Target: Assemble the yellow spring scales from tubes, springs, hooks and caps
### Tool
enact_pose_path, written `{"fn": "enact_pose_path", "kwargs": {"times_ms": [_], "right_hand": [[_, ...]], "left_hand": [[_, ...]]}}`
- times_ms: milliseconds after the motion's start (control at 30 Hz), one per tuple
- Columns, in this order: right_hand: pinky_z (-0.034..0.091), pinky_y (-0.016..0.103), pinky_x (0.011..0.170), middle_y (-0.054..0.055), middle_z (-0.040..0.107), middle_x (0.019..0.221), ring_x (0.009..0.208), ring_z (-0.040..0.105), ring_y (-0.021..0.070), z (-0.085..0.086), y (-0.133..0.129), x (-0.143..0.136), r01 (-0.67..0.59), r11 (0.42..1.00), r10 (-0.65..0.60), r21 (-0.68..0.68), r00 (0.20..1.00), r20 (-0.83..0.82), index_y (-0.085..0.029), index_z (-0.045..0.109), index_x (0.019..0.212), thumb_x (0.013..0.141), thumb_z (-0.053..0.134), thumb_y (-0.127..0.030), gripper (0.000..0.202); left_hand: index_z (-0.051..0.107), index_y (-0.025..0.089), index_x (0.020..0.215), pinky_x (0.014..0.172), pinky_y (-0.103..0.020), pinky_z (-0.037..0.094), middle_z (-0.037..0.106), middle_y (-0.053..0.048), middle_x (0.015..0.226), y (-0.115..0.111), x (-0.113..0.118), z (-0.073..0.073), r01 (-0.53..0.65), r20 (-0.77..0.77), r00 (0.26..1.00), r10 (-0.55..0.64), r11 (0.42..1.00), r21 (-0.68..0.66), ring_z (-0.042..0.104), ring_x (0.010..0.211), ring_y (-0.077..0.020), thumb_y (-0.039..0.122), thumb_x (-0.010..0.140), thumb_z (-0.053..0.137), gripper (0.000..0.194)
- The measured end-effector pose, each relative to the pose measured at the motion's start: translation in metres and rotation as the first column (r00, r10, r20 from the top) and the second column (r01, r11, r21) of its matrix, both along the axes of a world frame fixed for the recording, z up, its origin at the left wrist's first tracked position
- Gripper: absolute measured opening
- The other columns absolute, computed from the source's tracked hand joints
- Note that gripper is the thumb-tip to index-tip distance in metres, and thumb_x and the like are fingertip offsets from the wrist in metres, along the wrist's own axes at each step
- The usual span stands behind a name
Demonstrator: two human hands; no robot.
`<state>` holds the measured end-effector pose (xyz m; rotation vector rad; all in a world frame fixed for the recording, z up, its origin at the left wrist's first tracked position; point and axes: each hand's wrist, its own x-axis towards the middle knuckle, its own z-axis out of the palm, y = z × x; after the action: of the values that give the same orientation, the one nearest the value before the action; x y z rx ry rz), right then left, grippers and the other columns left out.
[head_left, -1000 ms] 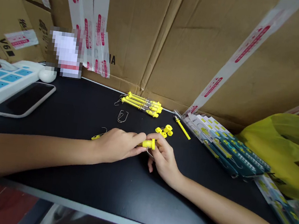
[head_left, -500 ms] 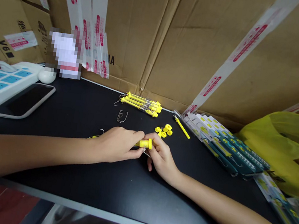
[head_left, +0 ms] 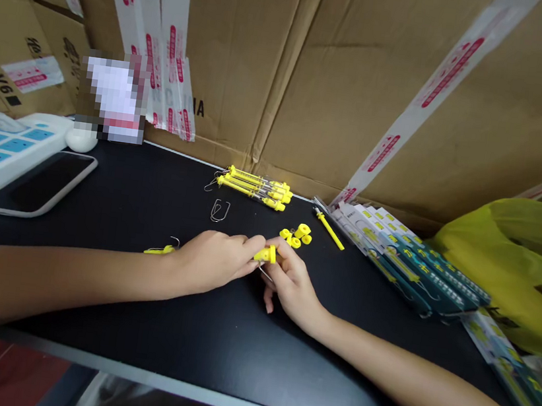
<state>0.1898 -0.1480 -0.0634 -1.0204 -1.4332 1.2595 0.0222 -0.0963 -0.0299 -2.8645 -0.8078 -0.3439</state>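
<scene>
Near the middle of the black table (head_left: 241, 352), my left hand (head_left: 216, 259) grips a yellow tube-like piece (head_left: 265, 254) whose flanged end points right. The fingers of my right hand (head_left: 290, 282) close around that same end, and a thin metal wire shows between them. Another yellow part (head_left: 159, 250) with a wire hook lies by my left wrist. Beyond my hands are small yellow caps (head_left: 297, 235), bent wire hooks (head_left: 220, 210) and a pile of yellow hooked tubes (head_left: 253, 187). A single yellow rod (head_left: 330, 229) lies to the right.
A power strip (head_left: 13, 146) and a phone (head_left: 41, 183) lie at the left. Packaged items in printed sleeves (head_left: 407, 264) and a yellow plastic bag (head_left: 502, 267) are on the right. Cardboard boxes (head_left: 367, 76) rise along the back edge.
My left hand has shifted slightly, and more of the yellow part by my left wrist shows. Less of the tube-like piece shows between my hands. The whole view has moved a little.
</scene>
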Motion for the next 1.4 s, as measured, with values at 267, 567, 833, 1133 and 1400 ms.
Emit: {"fn": "enact_pose_path", "kwargs": {"times_ms": [267,567,833,1133,1400], "right_hand": [[0.039,0.013,0.028,-0.011,0.031,0.055,0.035,0.026,0.0027,0.003,0.002,0.002,-0.079,0.996,0.079,-0.049,0.997,-0.004,-0.023,0.042,0.091,0.091,0.046,-0.038,0.015],[0.026,0.012,0.026,-0.012,0.036,0.051,0.033,0.024,0.0034,0.026,0.006,0.024,-0.119,0.955,0.214,-0.273,0.911,0.352,-0.022,0.04,0.087,0.09,0.044,-0.039,0.018],[0.033,0.014,0.033,-0.006,0.044,0.055,0.042,0.041,0.006,0.065,0.016,0.04,-0.133,0.99,0.13,-0.044,0.75,0.649,-0.019,0.056,0.087,0.086,0.05,-0.027,0.01],[0.041,0.015,0.029,-0.006,0.046,0.058,0.037,0.046,0.0057,0.038,0.097,-0.01,-0.027,0.997,-0.022,0.078,0.828,0.56,-0.018,0.054,0.094,0.081,0.047,-0.012,0.016],[0.045,0.02,0.035,-0.002,0.054,0.072,0.045,0.054,0.0084,0.027,0.121,-0.029,0.0,1.0,-0.008,0.018,0.892,0.452,-0.021,0.05,0.112,0.081,0.045,-0.008,0.034]], "left_hand": [[0.042,0.018,0.091,0.043,-0.023,0.035,0.062,0.002,0.074,0.005,-0.002,0.0,-0.021,0.002,1.0,0.021,0.999,-0.026,0.065,0.062,-0.0173,0.029,0.092,0.045,0.012],[0.047,0.017,0.088,0.055,-0.024,0.04,0.06,-0.001,0.08,0.013,-0.007,-0.004,-0.012,0.03,0.999,0.012,1.0,-0.006,0.06,0.073,-0.0169,0.036,0.091,0.046,0.019],[0.052,0.017,0.083,0.063,-0.027,0.039,0.055,-0.003,0.082,0.017,-0.007,-0.015,0.081,0.046,0.995,-0.085,0.993,0.081,0.052,0.076,-0.018,0.033,0.088,0.047,0.018],[0.055,0.016,0.083,0.06,-0.029,0.037,0.058,-0.004,0.08,0.018,-0.007,-0.021,0.162,0.059,0.983,-0.175,0.97,0.184,0.053,0.076,-0.0192,0.029,0.087,0.043,0.019],[0.056,0.015,0.08,0.063,-0.03,0.037,0.06,-0.005,0.08,0.018,-0.006,-0.023,0.177,0.066,0.978,-0.196,0.96,0.216,0.054,0.077,-0.0197,0.027,0.087,0.044,0.018]]}}
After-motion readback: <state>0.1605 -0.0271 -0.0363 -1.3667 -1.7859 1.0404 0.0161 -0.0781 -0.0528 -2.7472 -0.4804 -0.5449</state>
